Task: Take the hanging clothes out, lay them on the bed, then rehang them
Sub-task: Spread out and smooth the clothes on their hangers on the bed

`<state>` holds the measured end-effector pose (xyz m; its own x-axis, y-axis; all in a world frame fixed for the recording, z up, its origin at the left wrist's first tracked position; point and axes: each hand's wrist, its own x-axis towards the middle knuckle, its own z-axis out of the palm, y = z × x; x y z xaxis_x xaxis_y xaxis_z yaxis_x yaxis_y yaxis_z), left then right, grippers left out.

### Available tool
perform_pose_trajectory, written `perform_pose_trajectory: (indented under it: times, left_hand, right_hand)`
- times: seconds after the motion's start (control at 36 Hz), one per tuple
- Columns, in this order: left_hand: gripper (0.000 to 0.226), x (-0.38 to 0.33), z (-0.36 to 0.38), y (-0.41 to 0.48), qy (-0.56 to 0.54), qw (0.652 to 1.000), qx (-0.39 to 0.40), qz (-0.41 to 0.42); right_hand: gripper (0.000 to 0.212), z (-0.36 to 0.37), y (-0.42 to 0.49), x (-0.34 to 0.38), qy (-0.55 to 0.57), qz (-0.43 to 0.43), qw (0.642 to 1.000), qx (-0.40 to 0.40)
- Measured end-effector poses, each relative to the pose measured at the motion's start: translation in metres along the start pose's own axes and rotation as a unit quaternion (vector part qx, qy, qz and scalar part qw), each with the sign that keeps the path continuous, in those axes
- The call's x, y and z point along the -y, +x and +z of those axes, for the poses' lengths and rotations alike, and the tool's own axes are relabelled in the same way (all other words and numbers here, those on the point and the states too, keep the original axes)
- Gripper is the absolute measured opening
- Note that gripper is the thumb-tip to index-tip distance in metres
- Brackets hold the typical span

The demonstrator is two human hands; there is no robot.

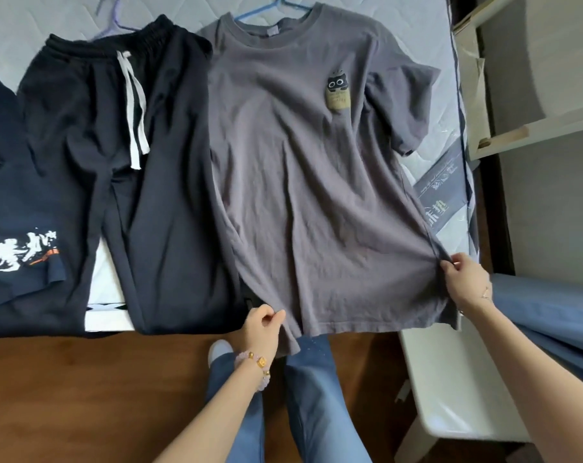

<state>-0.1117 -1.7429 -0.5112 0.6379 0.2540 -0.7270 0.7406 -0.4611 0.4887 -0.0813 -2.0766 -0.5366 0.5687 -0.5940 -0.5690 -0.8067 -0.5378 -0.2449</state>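
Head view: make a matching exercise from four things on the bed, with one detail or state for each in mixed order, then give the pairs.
Things:
1. grey T-shirt
2. black trousers
3. navy garment
4. blue hanger

Details:
A. white drawstring at the waist
B. sticks out of a neckline
C. hem pinched by the left hand and the right hand
D. white and orange print

Pairs: 1-C, 2-A, 3-D, 4-B.
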Motion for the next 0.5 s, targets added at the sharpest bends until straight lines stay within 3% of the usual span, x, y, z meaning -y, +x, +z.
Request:
perform_pose_trajectory:
  times: [0.17, 0.25, 0.33, 0.5]
  left_hand:
    - [0.04, -0.04, 0.001, -0.019, -0.055, 0.992, 0.065, 0.09]
    - [0.035, -0.054, -0.011, -0.028, -0.123, 0.989, 0.053, 0.069]
    - [0.012, -0.048, -0.036, -0.04, -0.216, 0.975, 0.02, 0.036]
    - [0.049, -0.02, -0.114, -0.066, -0.279, 0.959, 0.04, 0.016]
  right_hand:
    - [0.025, -0.032, 0.015, -0.01, 0.003, 0.007, 0.998, -0.061]
    - [0.024, -0.039, 0.019, -0.009, -0.001, -0.004, 0.997, -0.074]
    - [0.024, -0.041, 0.019, -0.01, -0.01, -0.011, 0.997, -0.074]
    - [0.024, -0.044, 0.013, -0.014, -0.015, 0.028, 0.995, -0.096]
